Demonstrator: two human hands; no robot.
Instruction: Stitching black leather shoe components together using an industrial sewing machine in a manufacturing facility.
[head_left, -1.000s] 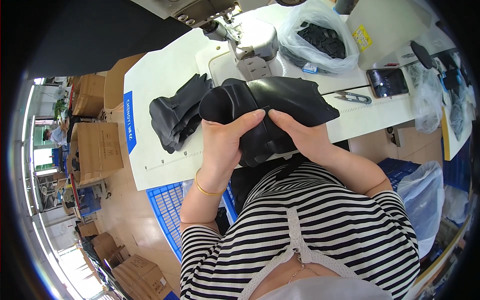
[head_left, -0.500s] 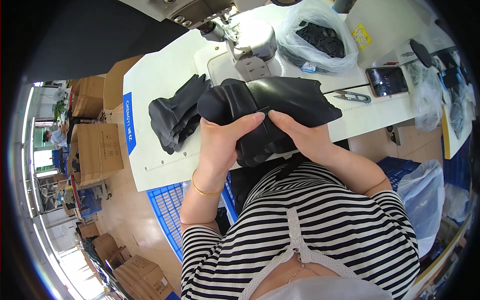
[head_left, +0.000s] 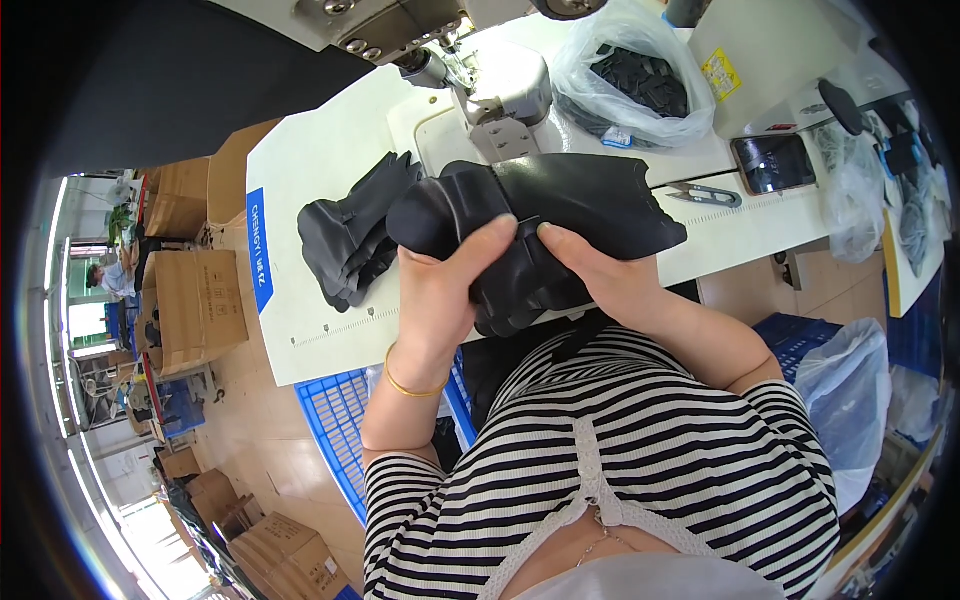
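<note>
We see the left hand [head_left: 437, 290] shifted slightly leftward, thumbs farther apart; it and the right hand [head_left: 622, 285] grip the black piece [head_left: 580, 195] between and above them, upper centre, long axis left-to-right, neither hand nearer.

A: Held pc. [head_left: 590, 195], what col.?
B: All blk, same as the stack [head_left: 345, 235] on the counter [head_left: 295, 325].
A: And the counter itself?
B: Wht; label [head_left: 260, 250] at its edge is blue.
A: Shirt [head_left: 700, 460] got a pattern, yeah?
B: Blk & wht stripes, plus wht-ish lace trim [head_left: 586, 450].
A: Other cols. abt?
B: Bracelet [head_left: 410, 391] gold-col'd, basket [head_left: 335, 410] blue, ctns. [head_left: 200, 305] brn, floor [head_left: 258, 410] tan, sticker [head_left: 720, 74] mostly yel.
</note>
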